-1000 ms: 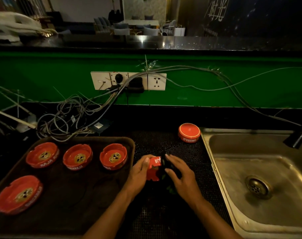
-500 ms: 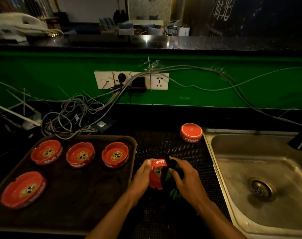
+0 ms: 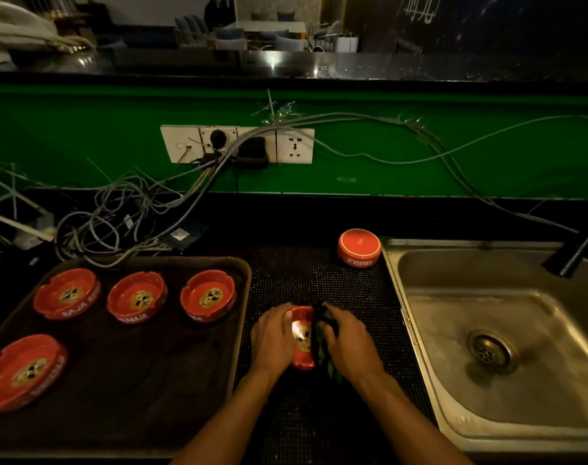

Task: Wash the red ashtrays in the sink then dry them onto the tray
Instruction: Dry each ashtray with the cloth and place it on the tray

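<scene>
Risk: glossy red ceramic ashtray (image 3: pixel 302 337) held on edge over the black mesh mat, left hand (image 3: pixel 273 340) gripping its back, right hand (image 3: pixel 348 344) clutching a dark cloth (image 3: pixel 323 330) against it. Wet glaze could slip; brown tray (image 3: pixel 151 380) left.

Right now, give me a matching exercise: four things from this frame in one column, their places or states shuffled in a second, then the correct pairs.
Things:
1. Held ashtray
2. Upside-down ashtray
3. Cloth
4. Drain

Places or states:
A. In the right hand
B. In the sink floor
C. On edge in the left hand
D. On the mat beside the sink

Pairs: 1-C, 2-D, 3-A, 4-B
</scene>
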